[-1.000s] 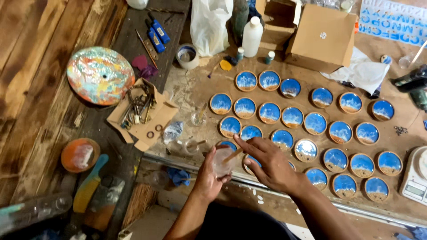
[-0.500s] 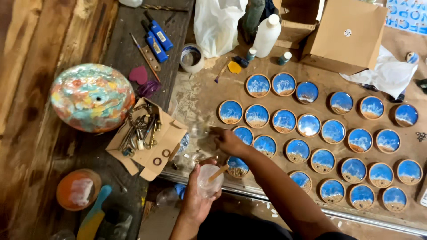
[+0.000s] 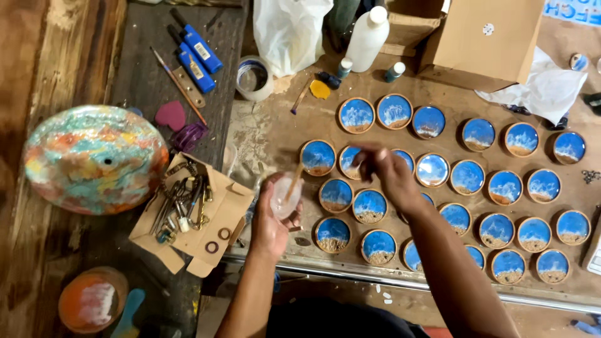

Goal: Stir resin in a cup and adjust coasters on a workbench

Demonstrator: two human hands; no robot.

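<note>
Left hand (image 3: pixel 272 219) cups a small clear plastic cup (image 3: pixel 285 195), fingers wrapped under and around it, held above the near edge of the surface (image 3: pixel 275 134). Right hand (image 3: pixel 385 170) fingers pinched narrow on a thin wooden stick (image 3: pixel 293 181), hand blurred; the stick slants down into the cup. Right hand hangs over the rows of round blue-and-sand coasters (image 3: pixel 369 206), which cover the brown paper-covered middle and right of the surface.

Packages and signs: open brown cardboard box (image 3: pixel 485 37) at top right, one small round white sticker on its flap. Blue-and-white sign (image 3: pixel 573 9) at top right corner, only partly in view. White plastic bag (image 3: pixel 291 31) at top centre, white bottle (image 3: pixel 366 39) just right of it. Two small teal-capped bottles (image 3: pixel 394 72) near the box. Crumpled white paper (image 3: pixel 544 91) below the box. Two blue tubes with white labels (image 3: pixel 197 53) at top left on dark wood. Flattened cardboard tray (image 3: pixel 194 216) left of the left hand, holding metal tools and rings. Large multicoloured oval dish (image 3: pixel 94 159) at left, small orange-rimmed round (image 3: pixel 91 299) at bottom left. Pink heart shape (image 3: pixel 170 114) above the tray.
</note>
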